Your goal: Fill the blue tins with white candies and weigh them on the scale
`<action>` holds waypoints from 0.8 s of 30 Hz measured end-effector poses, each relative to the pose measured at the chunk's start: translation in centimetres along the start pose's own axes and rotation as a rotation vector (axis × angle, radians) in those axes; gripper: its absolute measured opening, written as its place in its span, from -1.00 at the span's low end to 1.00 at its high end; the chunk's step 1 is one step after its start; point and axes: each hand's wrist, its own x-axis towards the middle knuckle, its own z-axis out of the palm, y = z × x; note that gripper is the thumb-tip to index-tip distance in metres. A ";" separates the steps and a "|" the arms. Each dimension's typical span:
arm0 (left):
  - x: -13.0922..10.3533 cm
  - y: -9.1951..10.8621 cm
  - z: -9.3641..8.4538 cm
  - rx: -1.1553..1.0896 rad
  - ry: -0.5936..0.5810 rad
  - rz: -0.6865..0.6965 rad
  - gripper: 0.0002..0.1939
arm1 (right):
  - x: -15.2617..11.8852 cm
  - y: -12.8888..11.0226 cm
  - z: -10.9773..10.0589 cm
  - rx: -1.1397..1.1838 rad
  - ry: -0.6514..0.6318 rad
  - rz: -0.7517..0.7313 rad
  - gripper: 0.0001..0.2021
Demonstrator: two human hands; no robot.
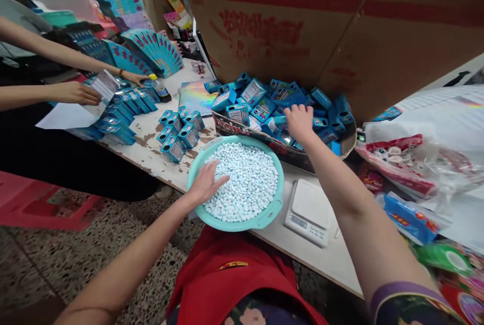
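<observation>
Left hand (206,181) on pellets (249,178) in basin (235,225), fingers spread, no grip seen; right hand (300,120) at boxes (263,109) in carton (234,127), fingers curled, hold unclear; boxes seem light, crushable: pinch narrow sides

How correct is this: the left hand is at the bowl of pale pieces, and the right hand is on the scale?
Not quite: in the head view, the right hand is at the blue boxes, not on the scale; the left hand is at the bowl of pale pieces.

pellet basin (242,226): 1 | scale (312,204): 1 | yellow-capped bottle (161,91): 1 | blue boxes (254,92): dozens
</observation>
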 end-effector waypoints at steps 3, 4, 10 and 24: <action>0.5 0.7 1.7 -0.031 -0.165 -0.166 -0.20 | -3.6 0.5 -4.1 -0.003 0.121 0.075 -0.71; 0.9 1.2 2.2 -0.029 -0.170 -0.197 -0.19 | -5.3 0.7 -5.3 0.019 0.156 0.098 -0.63; 3.0 6.4 4.1 -0.106 -0.144 -0.367 -0.23 | -16.7 -1.1 -5.9 0.808 0.172 0.296 -0.47; 3.6 8.5 2.6 -1.210 -0.116 -0.661 -0.65 | -21.4 -8.2 -3.9 0.864 -0.152 0.479 -0.60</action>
